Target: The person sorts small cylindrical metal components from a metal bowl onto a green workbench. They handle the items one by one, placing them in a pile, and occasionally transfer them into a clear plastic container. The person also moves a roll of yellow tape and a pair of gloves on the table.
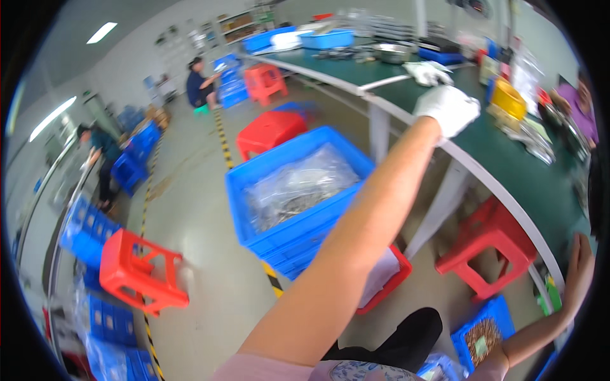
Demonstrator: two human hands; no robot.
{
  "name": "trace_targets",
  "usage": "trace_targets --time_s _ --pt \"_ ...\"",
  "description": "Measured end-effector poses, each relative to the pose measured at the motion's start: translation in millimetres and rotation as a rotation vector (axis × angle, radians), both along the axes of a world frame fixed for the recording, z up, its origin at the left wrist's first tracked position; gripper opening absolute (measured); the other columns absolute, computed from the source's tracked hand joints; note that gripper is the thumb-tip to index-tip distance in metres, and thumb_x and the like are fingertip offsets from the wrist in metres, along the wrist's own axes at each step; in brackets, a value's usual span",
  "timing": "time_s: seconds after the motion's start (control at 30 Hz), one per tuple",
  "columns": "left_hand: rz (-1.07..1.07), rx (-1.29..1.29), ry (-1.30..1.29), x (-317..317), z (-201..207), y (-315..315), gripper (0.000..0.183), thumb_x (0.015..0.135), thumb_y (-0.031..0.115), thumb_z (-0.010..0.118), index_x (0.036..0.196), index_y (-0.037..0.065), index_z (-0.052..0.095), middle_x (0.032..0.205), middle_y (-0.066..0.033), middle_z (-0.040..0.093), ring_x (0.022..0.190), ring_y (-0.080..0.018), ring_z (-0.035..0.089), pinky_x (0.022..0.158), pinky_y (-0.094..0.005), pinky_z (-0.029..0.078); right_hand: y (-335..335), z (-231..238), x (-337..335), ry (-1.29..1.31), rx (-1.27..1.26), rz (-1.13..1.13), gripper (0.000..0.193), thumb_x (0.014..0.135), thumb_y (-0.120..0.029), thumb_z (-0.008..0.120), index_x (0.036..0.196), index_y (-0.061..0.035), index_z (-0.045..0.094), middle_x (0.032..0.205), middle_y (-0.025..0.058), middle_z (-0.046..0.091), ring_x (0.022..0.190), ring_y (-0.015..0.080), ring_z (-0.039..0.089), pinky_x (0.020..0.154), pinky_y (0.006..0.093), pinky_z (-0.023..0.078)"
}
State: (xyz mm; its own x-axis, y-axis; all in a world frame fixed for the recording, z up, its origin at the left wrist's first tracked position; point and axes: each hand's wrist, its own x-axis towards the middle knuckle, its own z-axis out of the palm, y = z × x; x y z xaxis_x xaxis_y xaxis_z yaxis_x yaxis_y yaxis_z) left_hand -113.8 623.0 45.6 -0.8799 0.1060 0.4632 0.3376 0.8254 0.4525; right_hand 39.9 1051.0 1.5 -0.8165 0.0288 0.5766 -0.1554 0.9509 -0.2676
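Observation:
My left hand (448, 108) wears a white glove and reaches out over the green table (508, 165). Its fingers curl away from me, right against a crumpled white glove (429, 73) on the table top. I cannot see whether the fingers grip that glove. A thin metal strip (387, 81) lies just left of it. My bare right hand (581, 270) rests flat on the table's near edge at the far right, holding nothing.
A blue crate (298, 190) lined with clear plastic stands on the floor under my left arm. Red stools (489, 247) (143, 270) (270, 130) stand around. Blue bins, a metal bowl (391, 52) and a yellow box (508, 98) sit on the table. Other people work at the far left and at the right.

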Motion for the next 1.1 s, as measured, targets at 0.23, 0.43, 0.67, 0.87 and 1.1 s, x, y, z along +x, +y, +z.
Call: trace_targets --time_s 0.23,0.43,0.67,0.87,1.1 --pt "-0.183 0.429 0.078 -2.5 -12.7 -25.3 0.023 0.086 0.013 0.061 0.108 0.013 0.066 0.078 0.0053 0.054 0.064 -0.0056 0.046 0.056 -0.0228 0.039 -102.2 32.7 23.7 0.161 0.139 -0.06 0.02 0.088 -0.021 0.06 0.086 -0.0022 0.065 0.067 0.0184 0.059 0.064 0.0381 0.057 0.057 0.0437 0.042" --pt "-0.456 0.615 0.182 -22.2 -21.7 -32.0 0.006 0.08 0.003 0.061 0.083 0.004 0.066 0.076 0.0033 0.056 0.068 -0.0058 0.047 0.066 -0.024 0.039 -91.6 31.4 28.6 0.165 0.134 -0.098 0.024 0.086 -0.027 0.062 0.078 -0.0047 0.066 0.066 0.0162 0.063 0.064 0.0375 0.061 0.059 0.0452 0.048" --pt "-0.24 0.643 -0.003 2.6 -15.7 -29.7 0.011 0.08 0.007 0.063 0.069 0.006 0.062 0.066 0.0063 0.046 0.06 -0.0035 0.037 0.053 -0.0215 0.027 -90.3 28.0 32.5 0.168 0.149 -0.119 0.02 0.085 -0.025 0.062 0.079 -0.0067 0.067 0.056 0.0119 0.059 0.054 0.032 0.059 0.052 0.0404 0.045" --pt "-0.223 0.637 -0.002 0.0 -16.0 -31.1 0.02 0.083 0.013 0.064 0.066 0.005 0.061 0.064 0.0048 0.044 0.059 -0.0045 0.036 0.054 -0.0239 0.026 -91.5 28.5 30.1 0.171 0.162 -0.117 0.017 0.085 -0.023 0.062 0.083 -0.0074 0.069 0.054 0.01 0.058 0.052 0.0294 0.058 0.05 0.0377 0.044" --pt "-0.107 0.56 0.016 -4.5 -15.4 -23.5 0.031 0.088 0.024 0.064 0.065 0.004 0.061 0.067 0.0018 0.05 0.062 -0.0081 0.04 0.057 -0.0267 0.031 -90.2 29.2 30.0 0.216 0.156 -0.091 0.017 0.085 -0.023 0.062 0.083 -0.0072 0.068 0.054 0.0103 0.057 0.052 0.0297 0.058 0.05 0.0379 0.044"
